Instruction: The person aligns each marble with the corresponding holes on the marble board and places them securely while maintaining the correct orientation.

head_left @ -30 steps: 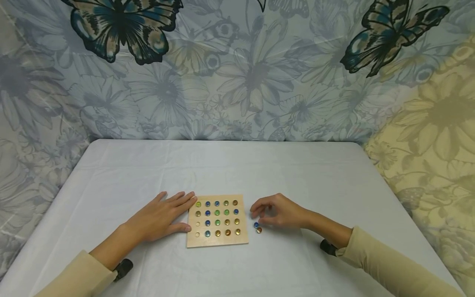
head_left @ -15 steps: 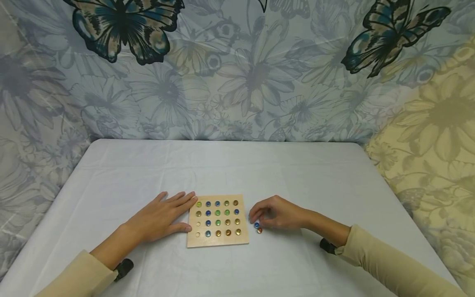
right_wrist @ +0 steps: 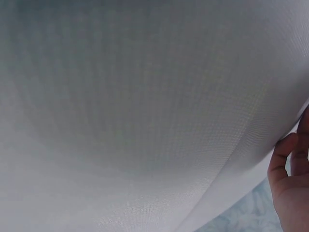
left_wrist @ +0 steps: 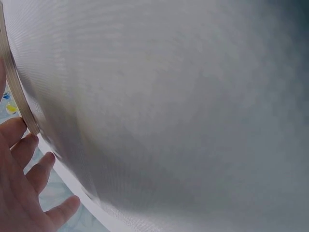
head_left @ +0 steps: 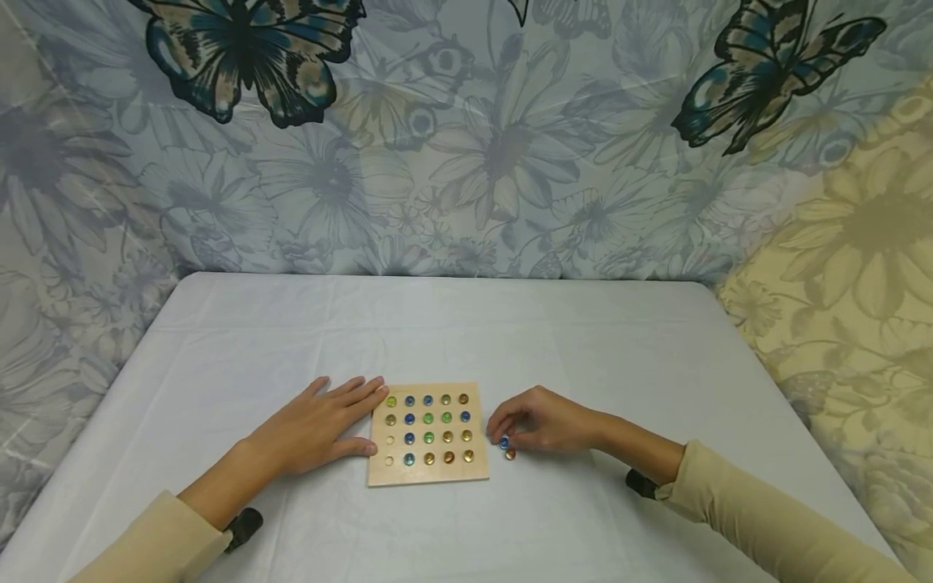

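A square wooden board [head_left: 419,471] with rows of round hollows lies on the table, most hollows filled with blue, green, amber and brown glass gems. Two hollows near its lower left show pale wood. My left hand [head_left: 324,425] lies with spread, straight fingers along the board's left edge, thumb and index fingertips touching it. In the left wrist view the board's side edge [left_wrist: 18,84] runs beside the fingers. Right of the board, my right hand [head_left: 550,419] has its thumb and index fingertip around a blue glass gem [head_left: 504,442]. A brown glass gem [head_left: 510,455] lies just below it.
A white cloth [head_left: 466,324] covers the table. Behind it hangs floral fabric [head_left: 503,162] with large butterflies. Dark wrist devices [head_left: 244,528] show under both sleeves.
My right hand has shifted slightly left and down, its thumb and index fingertip coming to either side of the blue gem. The left hand and board stay in place.
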`<state>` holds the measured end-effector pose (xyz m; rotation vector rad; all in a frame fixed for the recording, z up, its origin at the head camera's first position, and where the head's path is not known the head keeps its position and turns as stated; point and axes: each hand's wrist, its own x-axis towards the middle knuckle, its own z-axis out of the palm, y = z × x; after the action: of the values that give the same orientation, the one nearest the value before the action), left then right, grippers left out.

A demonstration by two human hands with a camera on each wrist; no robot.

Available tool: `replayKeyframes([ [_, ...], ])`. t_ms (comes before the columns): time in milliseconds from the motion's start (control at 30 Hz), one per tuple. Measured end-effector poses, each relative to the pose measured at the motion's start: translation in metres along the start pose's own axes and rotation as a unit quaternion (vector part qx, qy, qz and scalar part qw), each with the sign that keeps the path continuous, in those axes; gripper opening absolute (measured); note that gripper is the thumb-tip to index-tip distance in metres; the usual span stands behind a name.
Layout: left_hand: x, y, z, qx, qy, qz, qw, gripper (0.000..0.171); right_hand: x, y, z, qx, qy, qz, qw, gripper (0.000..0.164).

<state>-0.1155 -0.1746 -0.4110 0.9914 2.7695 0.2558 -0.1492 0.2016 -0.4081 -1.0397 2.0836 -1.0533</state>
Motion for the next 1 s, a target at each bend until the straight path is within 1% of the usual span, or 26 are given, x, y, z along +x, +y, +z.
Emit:
replayKeyframes([
  [233, 0.0, -0.001, 0.001, -0.001, -0.001, 0.001, 1.0, 0.081, 0.001, 0.001, -0.001, -0.026, 0.023, -0.003, 0.999, 0.025],
  [400, 0.0, -0.001, 0.002, 0.0, 0.001, 0.001, 1.0, 0.081, 0.002, 0.002, -0.002, -0.035, 0.037, -0.002, 0.999, 0.026],
  [533, 0.001, -0.001, 0.003, 0.004, 0.004, 0.001, 1.0, 0.081, 0.004, -0.001, -0.003, -0.049, 0.048, -0.003, 0.998, 0.026],
  [767, 0.0, -0.001, 0.002, 0.004, 0.009, 0.005, 0.9999, 0.081, 0.016, -0.01, -0.003, -0.071, 0.066, -0.017, 0.995, 0.025],
  [900, -0.001, 0.0, 0.0, -0.006, 0.005, 0.006, 1.0, 0.08, 0.025, -0.014, 0.0, -0.072, 0.07, -0.036, 0.994, 0.024],
  [1000, -0.001, 0.0, -0.001, -0.008, 0.003, 0.005, 0.9999, 0.08, 0.031, -0.018, 0.002, -0.069, 0.073, -0.04, 0.994, 0.024],
])
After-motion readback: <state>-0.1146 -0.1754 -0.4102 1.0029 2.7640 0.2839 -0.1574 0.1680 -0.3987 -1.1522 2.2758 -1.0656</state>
